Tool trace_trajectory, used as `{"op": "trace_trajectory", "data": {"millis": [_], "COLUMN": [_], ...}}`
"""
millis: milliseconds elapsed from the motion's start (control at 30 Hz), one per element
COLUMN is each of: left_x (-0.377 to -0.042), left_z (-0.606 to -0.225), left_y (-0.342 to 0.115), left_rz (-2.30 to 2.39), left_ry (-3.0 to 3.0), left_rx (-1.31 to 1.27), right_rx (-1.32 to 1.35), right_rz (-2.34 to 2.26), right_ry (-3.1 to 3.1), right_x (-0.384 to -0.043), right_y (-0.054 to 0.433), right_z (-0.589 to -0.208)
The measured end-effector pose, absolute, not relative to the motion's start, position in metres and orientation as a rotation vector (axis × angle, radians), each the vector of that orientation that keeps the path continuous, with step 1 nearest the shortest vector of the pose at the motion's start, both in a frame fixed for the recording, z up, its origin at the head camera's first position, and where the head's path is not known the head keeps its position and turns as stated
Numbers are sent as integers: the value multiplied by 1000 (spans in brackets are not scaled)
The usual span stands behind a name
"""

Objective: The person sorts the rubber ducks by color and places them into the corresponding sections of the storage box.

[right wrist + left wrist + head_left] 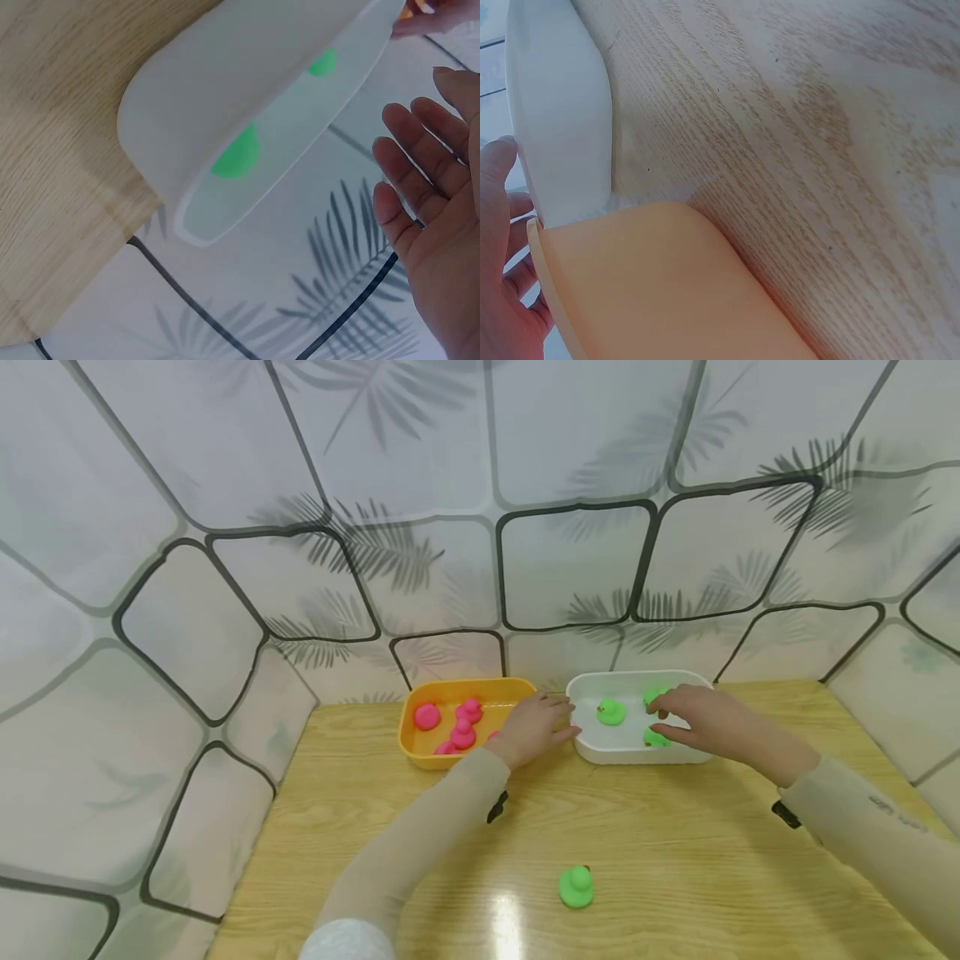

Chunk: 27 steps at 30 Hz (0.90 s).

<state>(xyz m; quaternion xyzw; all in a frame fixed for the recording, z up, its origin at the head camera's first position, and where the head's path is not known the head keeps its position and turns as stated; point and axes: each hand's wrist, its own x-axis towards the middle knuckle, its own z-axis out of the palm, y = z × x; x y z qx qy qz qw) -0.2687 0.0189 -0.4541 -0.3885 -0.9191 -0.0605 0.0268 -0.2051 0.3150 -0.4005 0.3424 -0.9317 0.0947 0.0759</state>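
My left hand (532, 727) reaches over the right end of an orange tray (405, 743), fingers stretched out to the left end of a white tray (637, 757). In the left wrist view its thumb (499, 157) is right at the white tray's rim. My right hand (701, 718) hovers over the right part of the white tray, fingers loosely bent; the right wrist view shows its palm (442, 217) bare. Inside the white tray sit a green rubber duck (611, 712) at left and two more green ducks, partly covered by my right hand.
Several pink rubber ducks (462, 733) lie in the orange tray. Another green duck (576, 887) stands on the wooden table (675, 860) near the front. A patterned wall (577, 568) rises right behind the trays, with side walls at left and right.
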Motion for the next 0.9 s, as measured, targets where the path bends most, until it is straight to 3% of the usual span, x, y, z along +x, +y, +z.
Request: {"op": "trace_trajectory", "data": {"millis": [900], "left_x": [-268], "left_z": [-455], "left_y": [17], "left_rz": [-180], "left_ry": [-2828], "left_rx": [-1195], "right_rx": [1441], "right_rz": [360], "right_ry": [-2431], "right_x": [-149], "right_y": [261], "right_z": [-421]}}
